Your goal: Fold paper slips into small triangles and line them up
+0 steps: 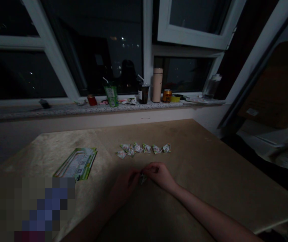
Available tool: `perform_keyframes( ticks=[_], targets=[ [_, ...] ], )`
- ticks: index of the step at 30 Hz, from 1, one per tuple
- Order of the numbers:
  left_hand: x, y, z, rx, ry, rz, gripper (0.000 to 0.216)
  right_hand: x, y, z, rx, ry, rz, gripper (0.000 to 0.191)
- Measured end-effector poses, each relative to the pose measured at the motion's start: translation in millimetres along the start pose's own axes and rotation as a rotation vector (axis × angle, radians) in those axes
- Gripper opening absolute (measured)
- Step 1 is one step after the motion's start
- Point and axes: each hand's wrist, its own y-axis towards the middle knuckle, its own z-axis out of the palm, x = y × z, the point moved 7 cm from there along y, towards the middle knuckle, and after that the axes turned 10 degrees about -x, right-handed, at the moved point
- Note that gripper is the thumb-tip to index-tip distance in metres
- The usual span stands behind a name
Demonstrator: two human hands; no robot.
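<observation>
My left hand and my right hand meet low over the table, fingertips pinched close together. Between them is a small green-and-white printed piece, like folded paper or wrapper; dim light and the fingers hide much of it. Just beyond my hands, several similar crumpled or folded pieces lie in a rough row, bunched closer at the left end. To the left rests a stack of flat green-and-white printed sheets or packets.
A brown cloth-like surface covers the table. On the windowsill behind stand a green cup, a dark cup with a straw, a pale pink flask, an orange can and a red jar. A pixelated patch covers the lower left.
</observation>
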Motion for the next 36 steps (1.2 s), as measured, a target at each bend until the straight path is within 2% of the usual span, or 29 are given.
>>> perform_keyframes(
  ticks=[6,12,18,25,32,36],
  targets=[
    [0,3,-4,-0.050,-0.073,-0.009,0.027,2,0,-1,-0.003,0.028,0.023,0.029],
    [10,4,-3,-0.027,-0.221,-0.118,0.045,1,0,0,0.008,0.078,0.038,0.030],
    [23,7,-1,-0.030,-0.338,-0.226,0.038,1,-1,2,0.024,0.074,0.023,0.029],
    [24,8,1,-0.025,-0.452,-0.290,0.029,2,1,3,0.034,0.134,0.033,0.025],
    [23,7,0,-0.008,-0.536,-0.316,0.028,5,1,2,0.071,0.099,-0.056,0.025],
    [26,7,3,0.022,-0.578,-0.327,0.032,8,0,0,0.101,0.054,-0.173,0.030]
  ],
)
